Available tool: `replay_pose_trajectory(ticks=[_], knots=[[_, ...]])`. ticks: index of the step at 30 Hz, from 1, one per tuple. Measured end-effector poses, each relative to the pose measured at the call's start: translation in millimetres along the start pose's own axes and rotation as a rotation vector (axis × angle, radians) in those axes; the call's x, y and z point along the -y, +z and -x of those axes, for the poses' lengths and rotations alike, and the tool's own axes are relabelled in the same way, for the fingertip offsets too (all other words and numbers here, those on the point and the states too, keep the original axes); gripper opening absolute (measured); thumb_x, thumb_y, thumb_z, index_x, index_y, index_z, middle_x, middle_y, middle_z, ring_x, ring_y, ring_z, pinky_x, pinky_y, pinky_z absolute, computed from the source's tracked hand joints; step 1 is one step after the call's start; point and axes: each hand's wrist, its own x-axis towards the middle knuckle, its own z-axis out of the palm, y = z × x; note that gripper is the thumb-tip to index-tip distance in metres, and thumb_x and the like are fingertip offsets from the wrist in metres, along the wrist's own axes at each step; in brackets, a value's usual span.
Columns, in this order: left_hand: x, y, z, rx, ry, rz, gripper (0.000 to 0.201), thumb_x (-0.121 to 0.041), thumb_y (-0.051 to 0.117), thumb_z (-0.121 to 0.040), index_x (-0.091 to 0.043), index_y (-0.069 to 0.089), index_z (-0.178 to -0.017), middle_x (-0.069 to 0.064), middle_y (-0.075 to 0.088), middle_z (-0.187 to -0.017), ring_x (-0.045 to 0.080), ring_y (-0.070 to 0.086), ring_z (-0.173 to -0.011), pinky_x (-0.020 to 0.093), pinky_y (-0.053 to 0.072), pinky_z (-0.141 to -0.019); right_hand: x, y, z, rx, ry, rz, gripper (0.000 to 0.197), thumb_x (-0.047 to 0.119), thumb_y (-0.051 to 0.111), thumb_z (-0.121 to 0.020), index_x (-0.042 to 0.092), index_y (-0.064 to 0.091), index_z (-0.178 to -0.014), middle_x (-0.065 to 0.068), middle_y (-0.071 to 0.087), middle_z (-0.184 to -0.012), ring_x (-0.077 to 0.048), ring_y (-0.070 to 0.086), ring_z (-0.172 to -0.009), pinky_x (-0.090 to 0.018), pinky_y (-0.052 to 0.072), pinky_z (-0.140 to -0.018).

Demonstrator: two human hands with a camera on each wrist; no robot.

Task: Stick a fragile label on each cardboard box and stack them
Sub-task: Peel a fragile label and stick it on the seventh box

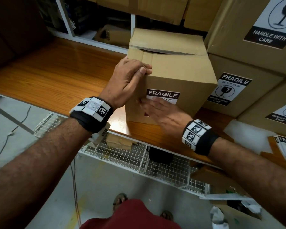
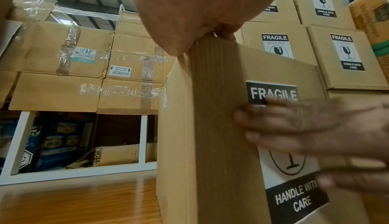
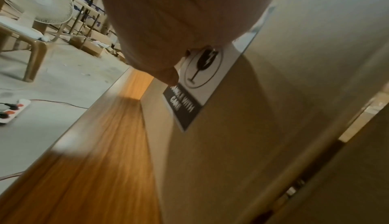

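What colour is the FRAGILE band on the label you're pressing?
Black with white letters on the label, clearest in the left wrist view.

We see a brown cardboard box upright on wood — top flaps parted, fragile label stuck on its front.

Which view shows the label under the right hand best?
The left wrist view: the label shows top to bottom, only its middle hidden by the right hand. The head view shows just its top; the right wrist view, a blurred lower part.
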Motion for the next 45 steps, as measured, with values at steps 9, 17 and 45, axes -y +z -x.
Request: replay_pose_trajectory(ticks=[9,17,45], knots=[[1.3,2.6,-1.4,-0.049,0.016,0.07,0.041,-0.019,0.031,-0.11,-0.009,0.071,-0.108,0.001,0.07,-0.121,0.008,0.058,-0.12,0.029,0.026,-0.117,-13.2,-12.8,8.1,-0.148,0.149,-0.012,0.072,0.016,0.043,-0.1,0.004,0.011,-0.164,-0.014,0.003,-0.173,-0.025,-0.006,-0.16,-0.044,-0.011,-0.129],[4.1,5.4,-0.5,0.031,-0.016,-0.084,0.044,-0.051,0.074,-0.087,-0.018,0.063,-0.113,-0.007,0.065,-0.129,-0.004,0.049,-0.126,0.061,0.031,-0.117,-35.8,7.1,70.9,-0.091,0.213,-0.065,0.091,0.005,0.054,-0.091,0.006,0.0,-0.165,-0.009,-0.011,-0.173,-0.023,-0.01,-0.16,-0.044,-0.007,-0.129],[1.9,3.1,-0.5,0.04,-0.045,-0.031,0.027,-0.032,0.074,-0.091,-0.02,0.064,-0.112,-0.015,0.062,-0.128,0.011,0.051,-0.126,0.061,0.026,-0.12,19.8,9.0,-0.4,0.242,-0.095,-0.045,0.064,0.014,0.014,-0.099,0.007,0.004,-0.162,-0.011,-0.014,-0.172,-0.025,-0.013,-0.159,-0.047,-0.005,-0.13]])
